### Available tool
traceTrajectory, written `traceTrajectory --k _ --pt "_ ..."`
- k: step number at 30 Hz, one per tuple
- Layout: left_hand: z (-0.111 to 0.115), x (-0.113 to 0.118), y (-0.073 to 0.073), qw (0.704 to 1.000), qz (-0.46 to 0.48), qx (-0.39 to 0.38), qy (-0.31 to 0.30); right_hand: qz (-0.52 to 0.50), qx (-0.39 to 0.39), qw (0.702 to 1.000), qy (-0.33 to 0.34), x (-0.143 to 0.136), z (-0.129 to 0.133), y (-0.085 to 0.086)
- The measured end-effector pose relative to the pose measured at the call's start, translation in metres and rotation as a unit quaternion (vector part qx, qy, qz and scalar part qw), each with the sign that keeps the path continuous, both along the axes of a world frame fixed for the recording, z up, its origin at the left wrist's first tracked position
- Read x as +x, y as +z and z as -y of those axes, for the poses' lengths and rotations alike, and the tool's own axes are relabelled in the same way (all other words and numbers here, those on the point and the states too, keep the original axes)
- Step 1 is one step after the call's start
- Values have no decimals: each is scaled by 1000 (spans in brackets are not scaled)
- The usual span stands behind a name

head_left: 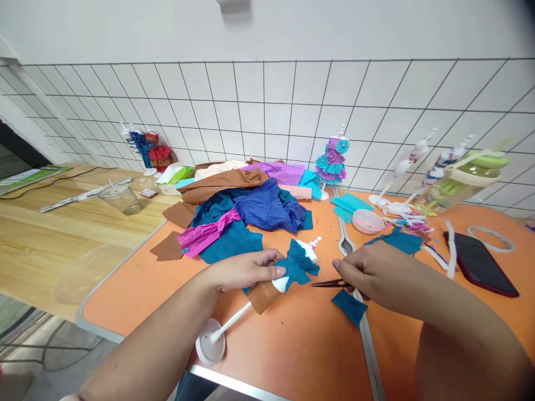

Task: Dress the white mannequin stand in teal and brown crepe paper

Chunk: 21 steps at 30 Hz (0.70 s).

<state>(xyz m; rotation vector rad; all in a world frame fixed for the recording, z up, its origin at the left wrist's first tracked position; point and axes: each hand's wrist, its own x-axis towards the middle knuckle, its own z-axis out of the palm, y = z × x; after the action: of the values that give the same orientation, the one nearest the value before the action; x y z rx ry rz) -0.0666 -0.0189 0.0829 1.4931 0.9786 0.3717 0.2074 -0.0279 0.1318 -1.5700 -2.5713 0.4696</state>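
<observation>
My left hand point(261, 270) is closed around a small white dress form on a stand, tilted so its round base point(211, 342) points toward the near left. Teal crepe paper point(296, 264) with a ruffled edge covers its upper part, and a brown paper piece point(264, 295) wraps lower down. A bit of white body shows between them. My right hand point(361, 270) grips dark scissors point(330, 283), their blades pointing left toward the teal paper without touching it. Below that hand lies a small teal paper piece point(350, 307).
Crumpled crepe paper point(267, 206) is heaped at the back. A form dressed in purple and turquoise point(333, 161) stands by the wall. On the right are a pink bowl point(368, 221), a phone point(480, 262), a tape roll point(491, 238) and a green-lidded bottle point(463, 181).
</observation>
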Motion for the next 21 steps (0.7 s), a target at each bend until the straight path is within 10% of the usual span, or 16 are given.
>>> traceTrajectory --k 11,21 --pt "-21 11 42 977 -101 181 -56 48 172 983 -45 10 0 6" --pt "-22 33 43 966 -118 217 -74 80 207 974 -46 20 -1 0"
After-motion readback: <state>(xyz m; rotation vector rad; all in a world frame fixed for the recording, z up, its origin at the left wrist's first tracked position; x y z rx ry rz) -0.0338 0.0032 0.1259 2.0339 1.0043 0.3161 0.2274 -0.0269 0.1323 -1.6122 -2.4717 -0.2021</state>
